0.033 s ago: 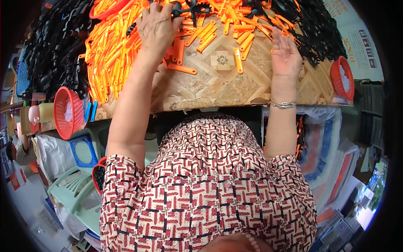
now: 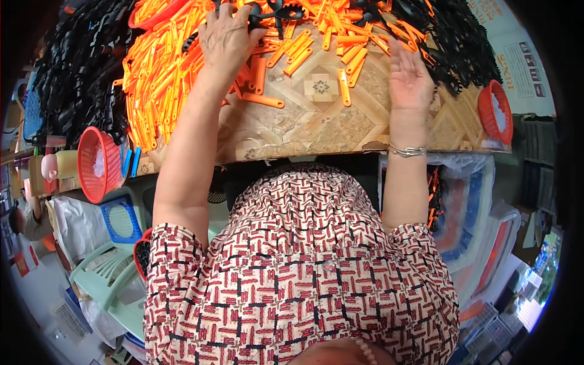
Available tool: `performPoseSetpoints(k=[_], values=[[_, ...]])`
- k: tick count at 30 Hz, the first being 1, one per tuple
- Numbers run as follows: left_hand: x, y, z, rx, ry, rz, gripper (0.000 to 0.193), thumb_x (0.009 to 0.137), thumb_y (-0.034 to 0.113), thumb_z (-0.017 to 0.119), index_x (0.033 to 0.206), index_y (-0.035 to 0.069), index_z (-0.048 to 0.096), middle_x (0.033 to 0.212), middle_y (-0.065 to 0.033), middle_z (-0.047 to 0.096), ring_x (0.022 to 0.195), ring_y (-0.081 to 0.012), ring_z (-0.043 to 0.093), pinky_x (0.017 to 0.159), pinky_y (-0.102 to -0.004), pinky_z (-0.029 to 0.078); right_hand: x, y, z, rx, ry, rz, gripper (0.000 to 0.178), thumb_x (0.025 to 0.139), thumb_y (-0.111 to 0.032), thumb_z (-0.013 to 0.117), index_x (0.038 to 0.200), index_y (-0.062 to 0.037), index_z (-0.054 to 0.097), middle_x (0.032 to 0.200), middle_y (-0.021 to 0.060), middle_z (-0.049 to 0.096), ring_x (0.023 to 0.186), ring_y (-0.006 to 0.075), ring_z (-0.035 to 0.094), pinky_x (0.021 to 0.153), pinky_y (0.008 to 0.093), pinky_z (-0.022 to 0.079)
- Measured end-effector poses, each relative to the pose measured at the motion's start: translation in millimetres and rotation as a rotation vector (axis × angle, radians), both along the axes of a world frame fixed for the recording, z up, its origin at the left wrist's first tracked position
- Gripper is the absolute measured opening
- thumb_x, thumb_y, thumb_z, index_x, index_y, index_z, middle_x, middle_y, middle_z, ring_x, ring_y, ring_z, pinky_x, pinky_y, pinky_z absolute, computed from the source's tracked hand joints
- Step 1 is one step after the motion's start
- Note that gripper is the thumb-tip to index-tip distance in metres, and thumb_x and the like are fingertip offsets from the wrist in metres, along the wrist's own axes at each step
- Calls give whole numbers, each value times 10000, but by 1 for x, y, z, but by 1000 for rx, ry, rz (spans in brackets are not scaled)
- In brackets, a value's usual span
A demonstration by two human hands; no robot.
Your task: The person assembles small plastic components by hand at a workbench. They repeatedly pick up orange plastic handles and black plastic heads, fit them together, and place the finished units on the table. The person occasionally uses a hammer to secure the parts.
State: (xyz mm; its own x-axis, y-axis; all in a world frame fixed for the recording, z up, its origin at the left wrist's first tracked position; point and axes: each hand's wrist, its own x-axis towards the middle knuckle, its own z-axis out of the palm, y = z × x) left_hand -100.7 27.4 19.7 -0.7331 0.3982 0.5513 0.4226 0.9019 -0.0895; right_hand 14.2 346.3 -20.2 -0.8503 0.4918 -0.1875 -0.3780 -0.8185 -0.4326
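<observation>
"Tabletop with a brown, wood-look patterned covering [image 2: 359, 131] spans twelve o'clock, reading the clock from the middle of the view. What lies on it?"

"Largest is a tall heap of glossy black plastic pieces [image 2: 79, 73] at ten. Next comes a mound of long, bright-orange plastic handles [image 2: 158, 79] with holes at their ends, between ten and eleven. A tangle of thin black plastic parts [image 2: 468, 48] sits between one and two."

"And the containers?"

"A round red plastic mesh basket [image 2: 111, 164] with whitish contents at nine, and a similar red basket [image 2: 486, 112] just past two."

"The hands?"

"The left hand [image 2: 225, 39], back upward, is just past eleven, fingers bent beside black, toothed utensil pieces [image 2: 286, 12] near twelve. I can't tell whether it grips one. The right hand [image 2: 410, 85], between one and two, is turned palm up, fingers loosely extended, palm bare, fingertips just beside more orange handles."

"Anything smaller?"

"One orange handle [image 2: 263, 100] lying flat between eleven and twelve, near the left forearm, then a silver-coloured metal bracelet [image 2: 407, 151] around the right wrist, between two and three."
</observation>
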Motion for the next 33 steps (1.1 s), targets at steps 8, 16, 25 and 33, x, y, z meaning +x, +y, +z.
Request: performPoseSetpoints(k=[8,16,25,33], values=[[12,-1,2,143,36,-322,504,786,320,839,1235,130,711,1164,-66,701,1035,-292,628,913,-415,514,17,-48,-14,370,98,465,388,1070,-203,541,1335,81,544,1256,236,668,1091,312,703,942,373,602],[105,50,-4,337,-323,-929,627,785,188,825,1380,135,634,1400,-125,589,1267,-349,577,1101,-454,461,31,-84,-1,117,-97,627,452,1058,-328,586,1272,69,603,1042,157,710,852,211,723,781,336,627],[16,98,-34,51,-150,-287,264,943,356,677,1042,118,735,1000,-64,705,977,-293,631,865,-449,489,40,-61,-1,347,-64,631,395,1051,-280,599,1206,80,643,958,169,725,770,197,719,660,280,589],[30,60,-41,-92,-108,-238,136,849,230,726,928,121,703,952,-48,660,998,-271,599,845,-418,440,28,-69,-3,522,-53,586,401,1066,-279,576,1230,80,648,994,170,732,862,223,737,791,323,620]])
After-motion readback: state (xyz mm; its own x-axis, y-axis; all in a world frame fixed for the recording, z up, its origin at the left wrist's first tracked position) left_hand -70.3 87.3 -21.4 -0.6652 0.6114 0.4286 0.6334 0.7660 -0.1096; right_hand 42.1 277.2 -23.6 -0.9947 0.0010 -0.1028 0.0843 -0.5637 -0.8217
